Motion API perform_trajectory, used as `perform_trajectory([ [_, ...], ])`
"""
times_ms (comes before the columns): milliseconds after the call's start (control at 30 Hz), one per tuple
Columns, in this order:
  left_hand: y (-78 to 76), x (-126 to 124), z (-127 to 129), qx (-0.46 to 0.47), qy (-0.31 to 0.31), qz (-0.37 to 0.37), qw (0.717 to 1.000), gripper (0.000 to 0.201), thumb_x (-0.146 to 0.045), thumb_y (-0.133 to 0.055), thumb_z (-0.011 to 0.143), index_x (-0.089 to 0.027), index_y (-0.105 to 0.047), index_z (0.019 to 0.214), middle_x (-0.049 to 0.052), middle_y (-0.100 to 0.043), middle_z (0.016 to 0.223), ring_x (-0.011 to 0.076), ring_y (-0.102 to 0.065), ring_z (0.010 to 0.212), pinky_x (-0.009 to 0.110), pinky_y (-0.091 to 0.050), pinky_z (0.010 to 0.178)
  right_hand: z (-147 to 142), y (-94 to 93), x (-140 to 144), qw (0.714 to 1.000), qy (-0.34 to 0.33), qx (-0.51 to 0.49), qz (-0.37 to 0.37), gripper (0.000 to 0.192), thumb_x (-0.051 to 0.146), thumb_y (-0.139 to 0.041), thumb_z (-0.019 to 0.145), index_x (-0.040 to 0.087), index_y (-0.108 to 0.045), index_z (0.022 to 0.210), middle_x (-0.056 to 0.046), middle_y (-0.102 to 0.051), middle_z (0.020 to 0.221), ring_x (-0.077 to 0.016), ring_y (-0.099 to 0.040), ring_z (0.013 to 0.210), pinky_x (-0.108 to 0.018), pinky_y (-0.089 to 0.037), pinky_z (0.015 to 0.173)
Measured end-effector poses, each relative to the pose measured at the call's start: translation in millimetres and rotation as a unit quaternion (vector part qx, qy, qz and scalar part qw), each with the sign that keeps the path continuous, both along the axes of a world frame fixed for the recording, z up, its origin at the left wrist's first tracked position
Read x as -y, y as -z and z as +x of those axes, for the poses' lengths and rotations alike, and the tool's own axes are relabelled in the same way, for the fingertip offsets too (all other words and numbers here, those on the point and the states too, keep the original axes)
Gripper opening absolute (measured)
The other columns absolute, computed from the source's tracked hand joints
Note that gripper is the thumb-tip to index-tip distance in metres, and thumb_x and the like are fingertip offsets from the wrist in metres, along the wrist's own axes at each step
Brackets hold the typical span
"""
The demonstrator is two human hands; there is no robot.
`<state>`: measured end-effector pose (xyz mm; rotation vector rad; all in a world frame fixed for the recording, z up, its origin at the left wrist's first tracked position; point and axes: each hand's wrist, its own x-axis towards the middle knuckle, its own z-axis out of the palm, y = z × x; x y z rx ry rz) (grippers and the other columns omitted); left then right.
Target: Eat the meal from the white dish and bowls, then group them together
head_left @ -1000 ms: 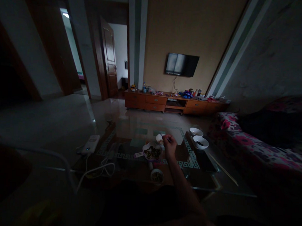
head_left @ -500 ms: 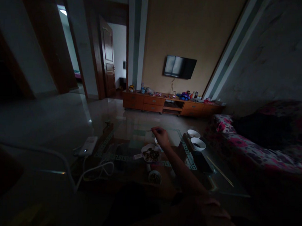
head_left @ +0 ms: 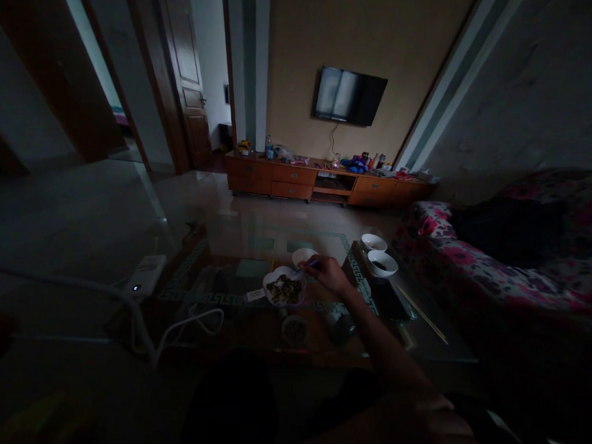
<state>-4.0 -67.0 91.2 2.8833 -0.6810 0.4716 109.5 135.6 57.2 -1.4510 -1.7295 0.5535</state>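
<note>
My right hand (head_left: pixel 327 274) is closed in a pinch on a slim, pale purplish utensil (head_left: pixel 304 265); its exact kind is too dim to make out. The utensil slants down to the left, over the near edge between two bowls. Below and left is a scalloped white bowl of dark chopped food (head_left: pixel 286 288). Just behind the utensil stands a white bowl (head_left: pixel 302 255), partly covered by the hand. Low in the view, my left hand (head_left: pixel 451 428) lies across my right arm near the elbow, its fingers bent round it, though deep shadow hides much of it.
On the glass table (head_left: pixel 252 318) are a small round container (head_left: pixel 294 330), a white device (head_left: pixel 146 276) with a white cable (head_left: pixel 201 319), two white bowls (head_left: pixel 382 263) and a pair of chopsticks (head_left: pixel 422 314). A floral sofa (head_left: pixel 475 256) flanks the right; a low cabinet (head_left: pixel 293 175) stands beyond.
My right hand has drawn back from beyond the food bowl and lowered, the utensil now tilted down toward the bowls. The camera has tipped down and turned slightly right. My left hand stays on my arm.
</note>
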Motion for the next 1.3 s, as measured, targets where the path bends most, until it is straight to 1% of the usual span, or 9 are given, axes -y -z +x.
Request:
perform_trajectory([
  [67, 5.4, -1.8, 4.8, 0.02, -0.006, -0.005, 1.0, 0.029, -0.016, -0.048, 0.1, -0.033, -0.073, 0.098, 0.007, -0.057, 0.14, 0.0236, -0.051, 0.138, 0.048, -0.059, 0.098, 1.2, -0.8, 2.1, 0.993, 0.001, 0.114, -0.023, 0.023, 0.039, -0.068, 0.094, 0.02, -0.08, 0.099, -0.008, -0.081, 0.092, -0.0221, -0.075, 0.08, -0.03, -0.053, 0.076],
  [167, 5.0, -4.2, 5.3, 0.028, -0.025, 0.008, 0.999, 0.031, -0.017, -0.047, 0.101, -0.033, -0.073, 0.102, 0.006, -0.057, 0.142, 0.023, -0.052, 0.136, 0.048, -0.058, 0.1, -3.2, -4.1, 3.1, 0.966, 0.025, 0.248, -0.069, 0.02, 0.035, -0.074, 0.093, 0.023, -0.081, 0.107, -0.009, -0.081, 0.094, -0.0249, -0.075, 0.089, -0.03, -0.052, 0.08],
  [300, -2.8, -7.6, 1.2, 0.057, -0.055, 0.044, 0.996, 0.033, -0.02, -0.045, 0.106, -0.036, -0.074, 0.11, 0.004, -0.058, 0.144, 0.0205, -0.053, 0.136, 0.044, -0.054, 0.11, -12.0, -11.6, 4.1, 0.928, 0.019, 0.363, -0.086, 0.019, 0.032, -0.072, 0.097, 0.022, -0.081, 0.11, -0.011, -0.081, 0.098, -0.0267, -0.076, 0.093, -0.031, -0.052, 0.084],
  [400, -0.7, -9.3, 4.6, 0.114, -0.05, 0.055, 0.991, 0.033, -0.024, -0.045, 0.109, -0.035, -0.076, 0.115, 0.003, -0.064, 0.137, 0.018, -0.059, 0.128, 0.035, -0.052, 0.113, -10.6, -19.3, 7.1, 0.903, -0.011, 0.418, -0.097, 0.023, 0.035, -0.066, 0.101, 0.021, -0.083, 0.106, -0.012, -0.082, 0.102, -0.0268, -0.077, 0.096, -0.032, -0.054, 0.086],
  [567, 6.8, -10.8, 9.0, 0.177, -0.069, 0.038, 0.981, 0.038, -0.031, -0.041, 0.113, -0.034, -0.077, 0.125, -0.002, -0.063, 0.143, 0.0137, -0.057, 0.133, 0.027, -0.048, 0.115, 0.5, -26.8, 11.1, 0.907, 0.008, 0.408, -0.107, 0.029, 0.043, -0.063, 0.103, 0.027, -0.084, 0.115, -0.007, -0.083, 0.109, -0.0245, -0.078, 0.1, -0.031, -0.056, 0.087],
  [700, -0.9, -15.5, 1.5, 0.159, -0.072, 0.043, 0.984, 0.037, -0.034, -0.042, 0.112, -0.035, -0.077, 0.124, -0.002, -0.062, 0.145, 0.0134, -0.058, 0.133, 0.026, -0.048, 0.112, 2.3, -21.6, 9.3, 0.912, 0.027, 0.393, -0.114, 0.029, 0.044, -0.067, 0.101, 0.027, -0.084, 0.116, -0.008, -0.083, 0.108, -0.0251, -0.079, 0.097, -0.031, -0.057, 0.085],
  [867, -9.3, -20.1, -3.1, 0.132, -0.077, 0.062, 0.986, 0.039, -0.032, -0.04, 0.113, -0.037, -0.073, 0.133, -0.003, -0.058, 0.15, 0.0104, -0.053, 0.138, 0.025, -0.043, 0.117, 1.9, -12.5, 5.7, 0.921, 0.02, 0.377, -0.099, 0.028, 0.045, -0.069, 0.099, 0.026, -0.085, 0.112, -0.007, -0.083, 0.104, -0.0245, -0.079, 0.094, -0.031, -0.057, 0.083],
  [1133, -0.6, -18.6, 1.8, 0.155, -0.085, 0.066, 0.982, 0.039, -0.029, -0.041, 0.111, -0.036, -0.074, 0.132, -0.002, -0.06, 0.147, 0.0152, -0.055, 0.136, 0.033, -0.042, 0.12, 4.3, -3.5, 0.7, 0.922, 0.002, 0.379, -0.085, 0.025, 0.044, -0.068, 0.098, 0.029, -0.086, 0.108, -0.005, -0.083, 0.104, -0.0248, -0.078, 0.094, -0.031, -0.056, 0.08],
  [1300, -2.9, -19.8, 2.1, 0.138, -0.075, 0.064, 0.986, 0.039, -0.031, -0.042, 0.111, -0.035, -0.074, 0.133, 0.0, -0.06, 0.147, 0.0169, -0.054, 0.137, 0.033, -0.042, 0.12, 5.4, -0.7, -0.7, 0.924, -0.001, 0.371, -0.091, 0.027, 0.045, -0.068, 0.098, 0.029, -0.085, 0.111, -0.005, -0.083, 0.105, -0.0232, -0.078, 0.094, -0.03, -0.056, 0.081],
])
